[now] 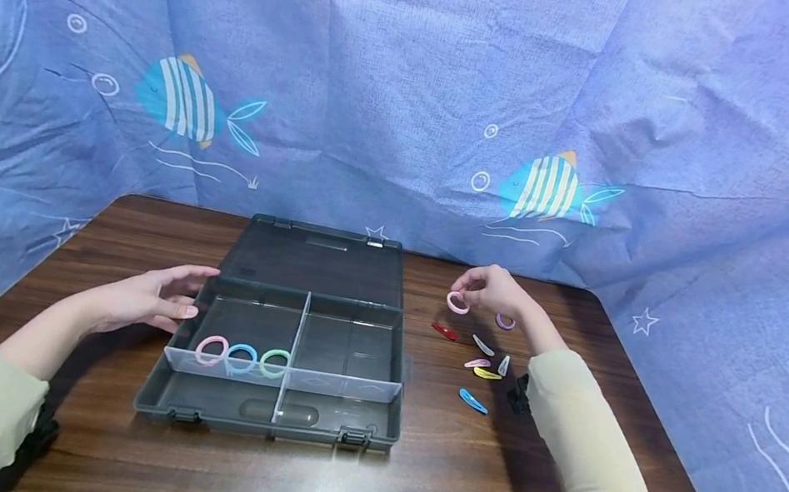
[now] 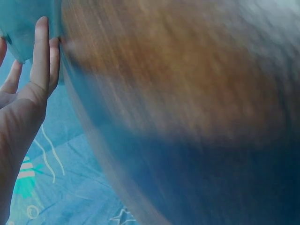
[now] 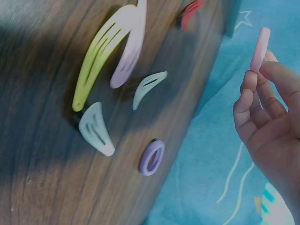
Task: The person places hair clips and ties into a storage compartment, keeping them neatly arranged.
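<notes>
My right hand [image 1: 492,290] pinches a light pink hair tie [image 1: 458,303] between thumb and fingertips, raised above the table's far right part. In the right wrist view the hair tie [image 3: 260,49] appears edge-on. My left hand [image 1: 143,298] touches the left side of a dark translucent divided box [image 1: 266,428], its fingers fairly straight in the left wrist view. The box lid lies folded back. Pink [image 1: 211,350], blue [image 1: 241,358] and green [image 1: 275,362] hair ties lean in a row against the divider of the back left compartment.
Right of the box lie several snap hair clips: red [image 1: 445,331], pink [image 1: 477,364], yellow [image 1: 487,373], blue [image 1: 473,401] and two white ones [image 1: 483,346]. A purple hair tie [image 1: 505,321] lies beyond them. A blue fish-patterned cloth [image 1: 400,95] hangs behind the table.
</notes>
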`<state>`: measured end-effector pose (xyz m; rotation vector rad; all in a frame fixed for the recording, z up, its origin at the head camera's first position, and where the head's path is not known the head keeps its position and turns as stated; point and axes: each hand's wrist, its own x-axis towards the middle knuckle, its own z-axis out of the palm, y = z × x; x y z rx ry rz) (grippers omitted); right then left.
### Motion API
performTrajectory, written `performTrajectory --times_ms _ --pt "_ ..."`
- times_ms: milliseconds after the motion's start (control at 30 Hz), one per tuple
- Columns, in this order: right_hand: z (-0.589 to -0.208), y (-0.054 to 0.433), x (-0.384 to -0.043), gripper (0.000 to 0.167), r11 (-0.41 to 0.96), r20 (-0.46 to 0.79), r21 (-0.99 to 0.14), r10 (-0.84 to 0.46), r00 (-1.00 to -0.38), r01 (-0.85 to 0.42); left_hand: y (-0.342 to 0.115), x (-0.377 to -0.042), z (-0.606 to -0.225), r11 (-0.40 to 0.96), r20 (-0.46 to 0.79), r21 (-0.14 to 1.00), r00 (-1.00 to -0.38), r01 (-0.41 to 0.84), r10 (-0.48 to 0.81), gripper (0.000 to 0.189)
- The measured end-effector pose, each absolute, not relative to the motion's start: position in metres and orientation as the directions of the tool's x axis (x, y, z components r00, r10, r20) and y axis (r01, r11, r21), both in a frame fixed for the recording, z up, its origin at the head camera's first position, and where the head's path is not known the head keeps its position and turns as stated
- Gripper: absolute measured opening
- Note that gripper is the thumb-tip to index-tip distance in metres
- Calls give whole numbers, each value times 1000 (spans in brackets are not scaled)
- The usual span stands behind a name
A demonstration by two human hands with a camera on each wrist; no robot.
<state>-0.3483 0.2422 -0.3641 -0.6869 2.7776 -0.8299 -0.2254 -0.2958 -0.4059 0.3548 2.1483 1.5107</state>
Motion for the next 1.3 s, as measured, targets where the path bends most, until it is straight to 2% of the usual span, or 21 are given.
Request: performTrajectory --times_ms 267,867,1300 --pt "-352 235 -340 8 734 27 -527 -489 -872 -428 -295 -224 -406 354 -227 934 -860 -59 458 74" --pt "-312 194 -315 7 706 150 -494 -505 -850 -507 -289 -213 -407 450 -198 893 -898 0 393 73" --pt "-282 151 -297 8 629 222 -532 -543 -810 -567 -287 -209 -405 447 -178 894 -895 27 409 73"
